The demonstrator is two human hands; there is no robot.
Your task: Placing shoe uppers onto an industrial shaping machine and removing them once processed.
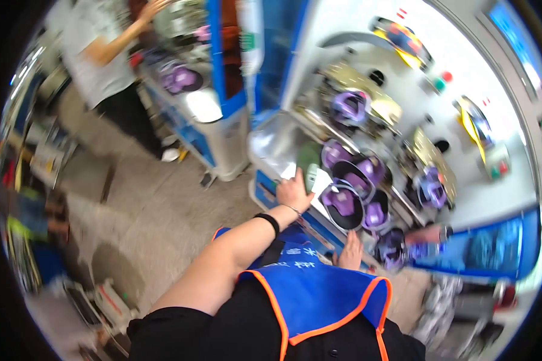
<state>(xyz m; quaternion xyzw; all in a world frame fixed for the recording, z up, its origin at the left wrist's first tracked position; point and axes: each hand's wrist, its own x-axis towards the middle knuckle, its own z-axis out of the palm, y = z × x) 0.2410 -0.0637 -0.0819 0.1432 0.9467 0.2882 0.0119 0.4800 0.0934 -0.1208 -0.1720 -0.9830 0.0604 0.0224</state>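
Observation:
My left hand (294, 194) is at the front edge of the metal worktop, closed round the lower end of a long green object (309, 161) with a paler patch; blur hides what kind it is. A white paper-like piece (323, 180) is beside it. To its right lies a group of purple and black cap-like pieces (342, 201), with rounded purple middles and dark rims. My right hand (350, 253) is just below this group, near the worktop's edge. Its fingers are stretched out and hold nothing that I can see.
A white machine (464, 78) with gold-coloured plates (358, 84) and more purple pieces rises behind the worktop (274, 144). At the left, another person (111, 66) stands by a second blue and grey machine (229, 144). Silvery bundles (442, 307) are at the lower right.

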